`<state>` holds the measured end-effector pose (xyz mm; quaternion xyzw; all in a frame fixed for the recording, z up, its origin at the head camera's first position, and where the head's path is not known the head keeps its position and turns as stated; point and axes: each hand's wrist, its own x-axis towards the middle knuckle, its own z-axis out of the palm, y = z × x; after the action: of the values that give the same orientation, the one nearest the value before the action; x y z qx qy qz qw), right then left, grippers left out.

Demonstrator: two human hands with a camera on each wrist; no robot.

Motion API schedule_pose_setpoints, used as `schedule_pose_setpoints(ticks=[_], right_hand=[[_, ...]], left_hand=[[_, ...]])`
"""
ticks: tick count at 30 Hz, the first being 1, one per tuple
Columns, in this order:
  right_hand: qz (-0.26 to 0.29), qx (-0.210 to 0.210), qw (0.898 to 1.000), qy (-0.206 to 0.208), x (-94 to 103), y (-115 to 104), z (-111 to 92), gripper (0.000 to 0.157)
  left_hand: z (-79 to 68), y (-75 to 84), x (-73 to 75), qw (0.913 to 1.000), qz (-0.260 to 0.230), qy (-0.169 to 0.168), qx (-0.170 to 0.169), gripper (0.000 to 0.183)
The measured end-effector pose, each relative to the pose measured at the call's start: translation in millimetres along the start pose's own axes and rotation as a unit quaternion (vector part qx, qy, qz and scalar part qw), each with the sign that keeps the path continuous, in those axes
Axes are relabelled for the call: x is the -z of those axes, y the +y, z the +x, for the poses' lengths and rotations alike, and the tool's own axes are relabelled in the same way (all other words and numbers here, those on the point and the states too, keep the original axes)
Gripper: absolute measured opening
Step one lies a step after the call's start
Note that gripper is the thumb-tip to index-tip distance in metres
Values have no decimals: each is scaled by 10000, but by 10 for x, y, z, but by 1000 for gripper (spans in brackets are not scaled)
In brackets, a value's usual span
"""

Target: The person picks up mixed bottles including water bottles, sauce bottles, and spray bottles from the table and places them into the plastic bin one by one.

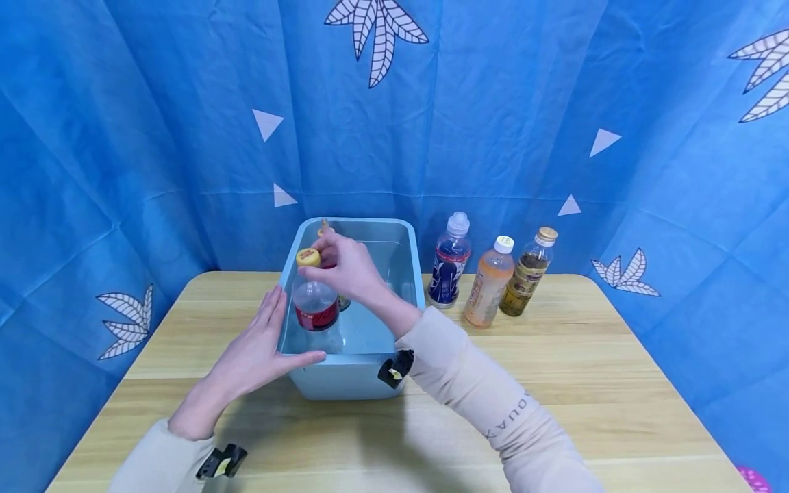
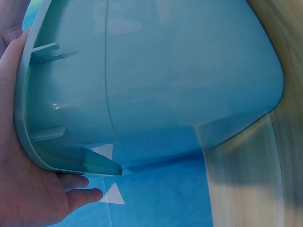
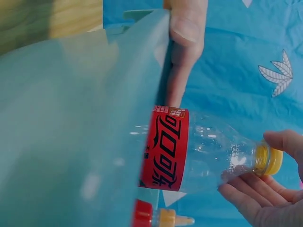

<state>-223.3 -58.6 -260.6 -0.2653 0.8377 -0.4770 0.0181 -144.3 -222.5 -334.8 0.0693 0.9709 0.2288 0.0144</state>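
My right hand [image 1: 351, 270] pinches a clear plastic cola bottle [image 1: 316, 301] by its yellow cap and neck, thumb against the cap [image 3: 274, 161]. The bottle stands upright, its lower part inside a light blue plastic bin [image 1: 345, 376]; a red label [image 3: 166, 149] wraps its middle. My left hand [image 1: 255, 346] rests on the bin's near left corner, fingers straight along the left rim and thumb lying over the front rim. Behind the cola bottle, partly hidden by my right hand, is another container with a pointed tan tip [image 3: 184, 220] and a red part [image 3: 143, 213].
Right of the bin stand a dark blue-labelled bottle [image 1: 448, 270], a peach-coloured bottle with a white cap [image 1: 488, 287] and a gold-capped bottle of brownish liquid [image 1: 527, 277]. All are on a wooden table [image 1: 555, 383]. Blue curtains [image 1: 493, 103] hang behind it and at both sides.
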Motion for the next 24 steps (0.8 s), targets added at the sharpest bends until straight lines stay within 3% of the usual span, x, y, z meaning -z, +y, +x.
schedule_pose_setpoints(ticks=[24], right_hand=[[-309,-236,9989,-271,-188,44,-58,31]], left_hand=[[-39,13,30,10000,3,37,-51,117]])
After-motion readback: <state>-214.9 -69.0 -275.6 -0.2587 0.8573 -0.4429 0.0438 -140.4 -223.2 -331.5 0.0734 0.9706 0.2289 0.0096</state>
